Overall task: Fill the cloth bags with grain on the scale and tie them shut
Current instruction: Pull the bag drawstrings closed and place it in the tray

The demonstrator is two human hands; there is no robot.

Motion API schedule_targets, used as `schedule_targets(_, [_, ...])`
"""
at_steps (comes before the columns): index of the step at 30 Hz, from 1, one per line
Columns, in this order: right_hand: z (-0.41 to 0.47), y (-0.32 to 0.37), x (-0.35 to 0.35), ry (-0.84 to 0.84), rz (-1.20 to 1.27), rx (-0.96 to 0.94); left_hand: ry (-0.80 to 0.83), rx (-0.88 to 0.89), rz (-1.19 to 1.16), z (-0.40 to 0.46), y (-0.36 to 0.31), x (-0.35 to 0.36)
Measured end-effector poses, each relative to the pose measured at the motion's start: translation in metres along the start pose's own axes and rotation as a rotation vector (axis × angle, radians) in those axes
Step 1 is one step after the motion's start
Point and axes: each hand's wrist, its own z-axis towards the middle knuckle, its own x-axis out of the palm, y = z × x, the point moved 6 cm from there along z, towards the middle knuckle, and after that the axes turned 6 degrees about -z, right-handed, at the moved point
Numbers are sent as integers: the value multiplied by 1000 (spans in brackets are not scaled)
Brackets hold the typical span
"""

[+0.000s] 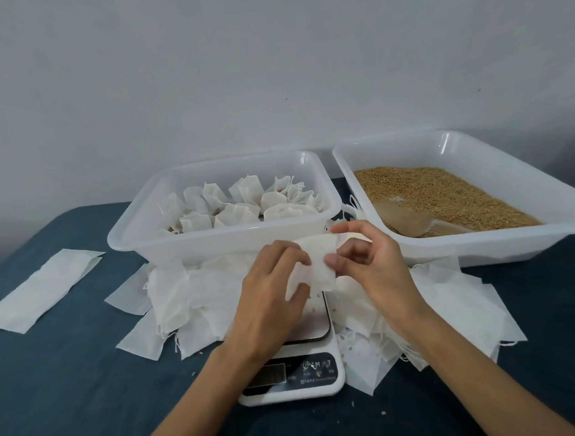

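Note:
An empty white cloth bag (pixel 317 264) is held above the white digital scale (pixel 304 370). My left hand (pixel 269 293) grips the bag's left side, and my right hand (pixel 369 264) pinches its right edge between thumb and fingers. The bag looks flat and I cannot tell if its mouth is open. Behind to the right, a white tray (pixel 473 152) holds brown grain (pixel 441 193) with a translucent scoop (pixel 407 220) lying in it. A second white tray (pixel 189 244) behind the scale holds several filled, tied bags (pixel 243 203).
Several empty cloth bags (pixel 191 296) lie piled around the scale on the dark blue tablecloth (pixel 73 388), more at the right (pixel 452 306). A long folded white cloth (pixel 44 288) lies at the left. A few loose grains dot the cloth near the scale. A grey wall stands behind.

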Motion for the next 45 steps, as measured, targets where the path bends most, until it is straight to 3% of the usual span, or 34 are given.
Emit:
schedule_targets(5, [-2, 4, 4, 5, 19, -48, 44, 43, -60, -1, -14, 1])
schedule_targets(10, [-6, 9, 10, 68, 125, -58, -2, -222, -319, 2, -7, -3])
schedule_targets(13, [-7, 10, 14, 122, 116, -48, -16, -292, -388, 4, 1, -4])
schedule_targets(16, [-8, 12, 13, 108, -33, -109, -3, -323, -460, 3, 6, -5])
schedule_targets(20, [-12, 19, 12, -8, -467, -341, -77, -354, -479, 3, 3, -11])
schedule_targets(22, [-14, 18, 16, -5, -554, -382, -82, -355, -488, 4, 1, -11])
schedule_targets(28, [-14, 8, 28, 200, -196, -115, -14, -334, -458, 3, 0, -9])
schedule_targets(34, [-14, 17, 28, 233, 37, -109, 4, -312, -459, 2, -1, -10])
schedule_targets(41, [-9, 8, 7, 23, 96, 24, -83, -497, -765, 5, 21, -16])
schedule_targets(45, [-6, 8, -5, -186, -117, -65, -73, -496, -669, 4, 21, -12])
